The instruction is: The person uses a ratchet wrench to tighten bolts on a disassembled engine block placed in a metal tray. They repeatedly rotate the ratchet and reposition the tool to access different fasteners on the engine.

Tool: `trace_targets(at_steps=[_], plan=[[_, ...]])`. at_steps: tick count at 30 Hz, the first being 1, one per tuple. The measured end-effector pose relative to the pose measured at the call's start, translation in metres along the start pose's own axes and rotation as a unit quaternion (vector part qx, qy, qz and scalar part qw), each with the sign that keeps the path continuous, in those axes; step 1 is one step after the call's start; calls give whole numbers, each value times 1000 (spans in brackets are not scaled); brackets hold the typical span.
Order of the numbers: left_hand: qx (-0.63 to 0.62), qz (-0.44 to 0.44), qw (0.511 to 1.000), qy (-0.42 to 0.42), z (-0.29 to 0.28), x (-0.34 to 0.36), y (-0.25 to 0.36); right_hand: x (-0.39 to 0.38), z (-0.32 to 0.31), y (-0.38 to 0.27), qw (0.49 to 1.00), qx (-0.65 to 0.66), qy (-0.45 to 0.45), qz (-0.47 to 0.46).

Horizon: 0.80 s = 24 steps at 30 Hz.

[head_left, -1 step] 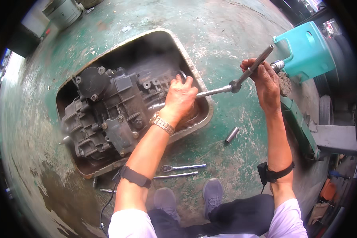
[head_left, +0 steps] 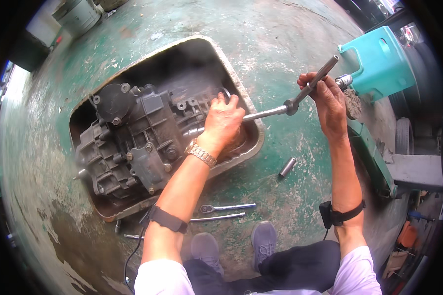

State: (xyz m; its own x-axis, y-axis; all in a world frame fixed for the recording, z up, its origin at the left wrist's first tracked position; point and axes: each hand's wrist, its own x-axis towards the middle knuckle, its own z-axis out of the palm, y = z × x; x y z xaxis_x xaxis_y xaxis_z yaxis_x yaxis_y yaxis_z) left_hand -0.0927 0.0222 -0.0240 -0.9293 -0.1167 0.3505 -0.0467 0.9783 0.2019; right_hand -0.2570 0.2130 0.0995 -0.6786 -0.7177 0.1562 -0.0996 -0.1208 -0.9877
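A cast gearbox (head_left: 152,130) lies in a grimy metal tray (head_left: 216,46). My left hand (head_left: 221,123) is over its right end, fingers bent down around something hidden, with a long shiny extension bar (head_left: 263,114) running under it. That bar runs right to a dark collar (head_left: 290,108) with a tubular handle (head_left: 326,67) angled up through it. My right hand (head_left: 330,105) has its fingers closed round this handle; a silver socket piece (head_left: 343,80) shows just behind it. On the floor lie a loose socket (head_left: 288,167), a ratchet (head_left: 231,206) and a thin bar (head_left: 216,216).
A turquoise stool (head_left: 381,61) stands at the upper right, beside a dirty block (head_left: 353,105), a green metal piece (head_left: 371,160) and a tyre (head_left: 403,135). A bucket (head_left: 79,17) is at the upper left. My shoes (head_left: 263,241) are at the bottom.
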Motion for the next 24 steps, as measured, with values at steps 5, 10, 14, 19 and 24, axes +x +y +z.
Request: trace_targets(at_steps=[5,10,14,19,24], plan=[[3,-1,1000,-12,0,0,0,-1,2,-1,1000,-14,14,18],[-17,-1,1000,-1,1,-2,-1,0,0,5,1000,-18,9,22],[-12,-16,999,-26,2,-2,0,1,4,8,998,-28,48,30],[66,-5,998,15,3,-2,2,7,10,2,997,26,43,54],[56,-1,998,12,2,-2,1,16,17,-6,998,63,12,9]])
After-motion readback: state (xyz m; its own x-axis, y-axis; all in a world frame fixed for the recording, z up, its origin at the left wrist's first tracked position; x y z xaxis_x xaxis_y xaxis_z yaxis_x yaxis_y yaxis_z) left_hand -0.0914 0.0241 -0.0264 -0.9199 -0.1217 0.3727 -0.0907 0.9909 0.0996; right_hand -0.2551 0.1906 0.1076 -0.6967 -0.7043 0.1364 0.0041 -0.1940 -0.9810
